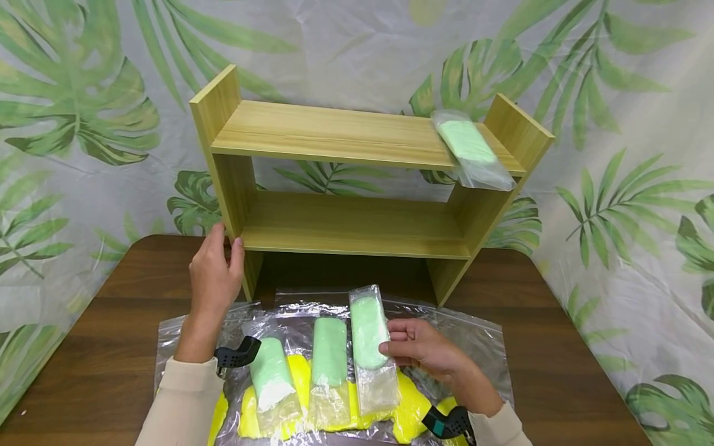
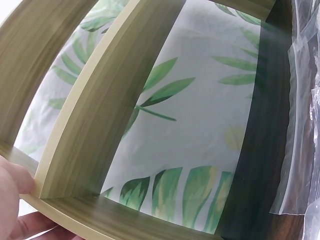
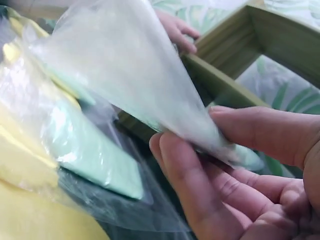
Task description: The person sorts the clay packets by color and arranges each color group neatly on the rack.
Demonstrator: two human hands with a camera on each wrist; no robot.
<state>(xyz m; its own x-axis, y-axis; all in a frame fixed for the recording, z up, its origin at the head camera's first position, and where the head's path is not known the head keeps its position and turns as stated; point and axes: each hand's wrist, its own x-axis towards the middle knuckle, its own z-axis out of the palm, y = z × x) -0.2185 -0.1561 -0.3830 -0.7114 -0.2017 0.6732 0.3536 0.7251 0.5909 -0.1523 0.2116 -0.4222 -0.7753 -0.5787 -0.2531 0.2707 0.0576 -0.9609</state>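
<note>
In the head view my left hand (image 1: pixel 214 272) holds the left side panel of a two-tier wooden shelf (image 1: pixel 357 226), thumb on the inner side and fingers outside. The left wrist view shows the thumb (image 2: pixel 15 175) at the joint with the middle board. My right hand (image 1: pixel 424 347) pinches the edge of a pale green slab in a clear plastic wrapper (image 1: pixel 368 334), raised and tilted. Two similar wrapped slabs, one left (image 1: pixel 270 371) and one in the middle (image 1: pixel 329 353), lie on zip bags with yellow putty-like material (image 1: pixel 413 406). Another wrapped slab (image 1: pixel 468 142) rests on the shelf's top right, its wrapper overhanging the front edge.
The shelf stands at the back of a dark wooden table (image 1: pixel 563 359). Clear zip bags (image 1: pixel 474 334) spread across the table before it. Behind hangs a leaf-patterned cloth (image 1: pixel 357 56).
</note>
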